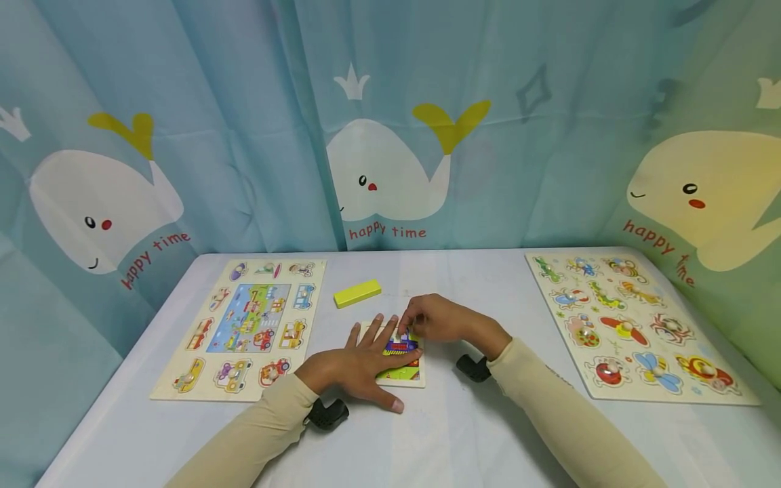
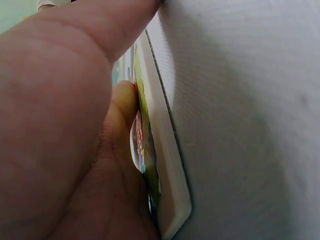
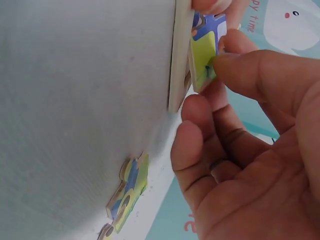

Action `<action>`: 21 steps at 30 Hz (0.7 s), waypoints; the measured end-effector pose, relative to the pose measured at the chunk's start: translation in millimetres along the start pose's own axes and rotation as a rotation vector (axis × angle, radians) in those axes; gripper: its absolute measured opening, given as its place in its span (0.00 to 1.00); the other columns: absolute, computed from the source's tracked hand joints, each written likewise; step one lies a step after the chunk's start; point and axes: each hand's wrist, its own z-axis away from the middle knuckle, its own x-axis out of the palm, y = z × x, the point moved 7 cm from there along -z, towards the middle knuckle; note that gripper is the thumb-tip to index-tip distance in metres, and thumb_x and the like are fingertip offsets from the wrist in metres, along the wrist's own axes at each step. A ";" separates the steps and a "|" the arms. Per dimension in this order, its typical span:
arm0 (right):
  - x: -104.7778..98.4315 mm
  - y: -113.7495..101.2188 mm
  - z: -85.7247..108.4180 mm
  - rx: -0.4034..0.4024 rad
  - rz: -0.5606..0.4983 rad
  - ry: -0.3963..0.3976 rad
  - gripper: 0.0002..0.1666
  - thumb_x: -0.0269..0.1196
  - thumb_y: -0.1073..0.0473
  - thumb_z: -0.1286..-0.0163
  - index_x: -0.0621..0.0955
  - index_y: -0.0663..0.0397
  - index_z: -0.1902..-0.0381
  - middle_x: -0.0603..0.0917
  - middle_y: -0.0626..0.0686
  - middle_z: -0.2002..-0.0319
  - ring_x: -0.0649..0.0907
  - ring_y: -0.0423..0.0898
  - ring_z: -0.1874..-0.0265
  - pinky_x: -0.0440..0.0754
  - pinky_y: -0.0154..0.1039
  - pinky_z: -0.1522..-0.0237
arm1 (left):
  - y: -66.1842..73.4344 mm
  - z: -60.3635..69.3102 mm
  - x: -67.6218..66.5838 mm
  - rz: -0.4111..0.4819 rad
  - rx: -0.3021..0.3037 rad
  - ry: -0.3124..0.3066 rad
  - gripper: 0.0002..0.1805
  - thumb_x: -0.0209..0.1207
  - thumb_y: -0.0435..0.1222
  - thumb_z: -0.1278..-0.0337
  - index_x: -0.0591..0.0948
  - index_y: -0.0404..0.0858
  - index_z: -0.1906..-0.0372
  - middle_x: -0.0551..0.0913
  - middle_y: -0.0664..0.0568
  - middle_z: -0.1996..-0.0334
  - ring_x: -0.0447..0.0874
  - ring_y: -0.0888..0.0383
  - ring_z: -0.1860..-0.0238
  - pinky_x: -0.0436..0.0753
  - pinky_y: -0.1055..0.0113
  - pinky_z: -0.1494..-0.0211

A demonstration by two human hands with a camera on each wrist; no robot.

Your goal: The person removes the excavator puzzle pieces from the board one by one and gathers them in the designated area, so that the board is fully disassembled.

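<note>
Near the middle of the desk (image 1: pixel 464 440), laying the left hand (image 1: pixel 364 369) across a small puzzle board (image 1: pixel 405 383) with fingers spread, and pinching a puzzle piece (image 3: pixel 204 55) at the board's far right corner with the right hand (image 1: pixel 436 318). Narrow in the right grip, with the piece held between thumb and fingers; wide and flat in the left, clasping nothing. Tilted slightly, with a gap visible under one end in the right wrist view; probably not seated, to judge by that gap. Best, by the look of it, to match the piece's cut edge and colours to the picture (image 1: pixel 399 348) on the board before pushing down. Set the inner edge in first, then lower the raised end and press straight down with one fingertip rather than slide. Brace the board with light, even weight from the left, lifting any fingertip clear of the seam so as not to trap the piece. If stiff, ease off, turn a little and try again rather than force. Note the loose pieces (image 3: pixel 131 190) lying on the desk, well apart from the board; toward the far edge, the yellow block (image 1: pixel 357 293); along the left edge, the vehicle board (image 1: pixel 163 392); by the right edge, the insect board (image 1: pixel 634 393).
</note>
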 end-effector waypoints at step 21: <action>-3.3 2.9 6.4 0.002 -0.154 -0.001 0.16 0.59 0.73 0.34 0.85 0.61 0.51 0.86 0.51 0.56 0.79 0.40 0.62 0.77 0.37 0.57 | 0.8 1.4 -0.4 0.007 -0.003 -0.002 0.47 0.61 0.65 0.49 0.54 0.66 0.25 0.24 0.53 0.24 0.14 0.49 0.27 0.27 0.40 0.31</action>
